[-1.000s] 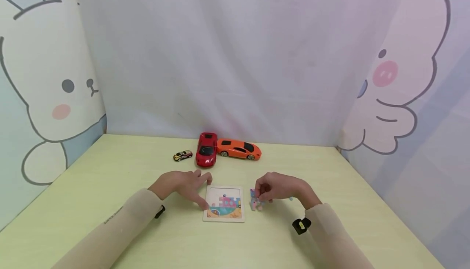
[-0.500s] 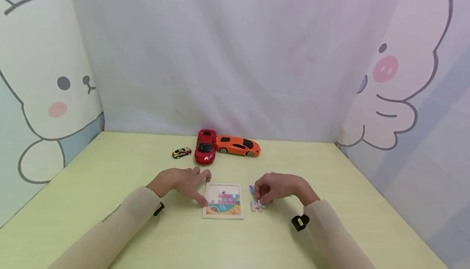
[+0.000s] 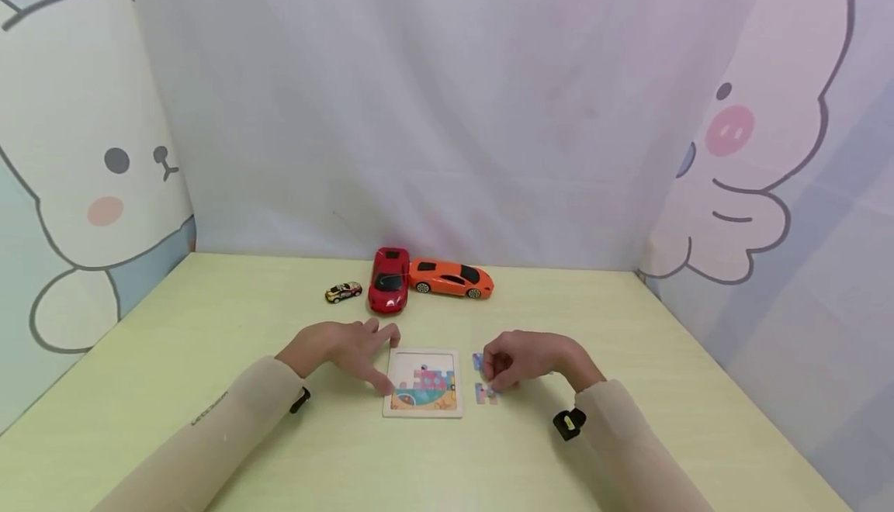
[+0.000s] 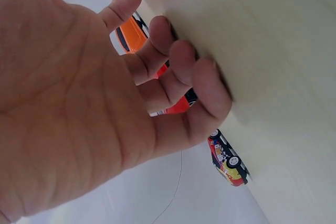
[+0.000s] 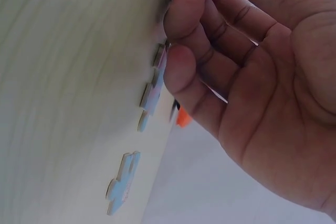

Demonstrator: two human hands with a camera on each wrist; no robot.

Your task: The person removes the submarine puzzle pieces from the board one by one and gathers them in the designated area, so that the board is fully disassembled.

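- Puzzle tray (image 3: 423, 411) flat on pale green worktop (image 3: 209, 341), between the two hands; lower part of its picture filled with coloured pieces, upper part and left side bare white.
- Judged partly done: some pieces seated, a good share of the tray open, several loose pieces (image 3: 486, 393) waiting just right of the tray.
- Left hand (image 3: 344, 351) set down at the tray's left edge, fingers fairly straight and spread, tips on the worktop or the frame corner; steadying rather than gripping. Nothing held, per left wrist view (image 4: 79, 103).
- Right hand (image 3: 527, 360) curled low over the loose pieces, narrow opening, fingertips (image 5: 181, 72) bent down onto a pale pink-and-blue piece (image 5: 155, 85). Tip touching the piece's edge; whether pinched or only pressed, could not tell for certain, though thumb and fingers looked closed about it.
- One more light blue piece (image 5: 122, 182) lying apart on the worktop, nearer the wrist, untouched.
- Left to do, as judged: lift a loose piece, carry it across, fit it into the bare area, repeat for the others.
- Beyond the tray, well apart: red toy car (image 3: 389, 279) touching orange toy car (image 3: 452, 278), small yellow toy car (image 3: 343, 292) to their left. Cartoon-printed curtains behind.
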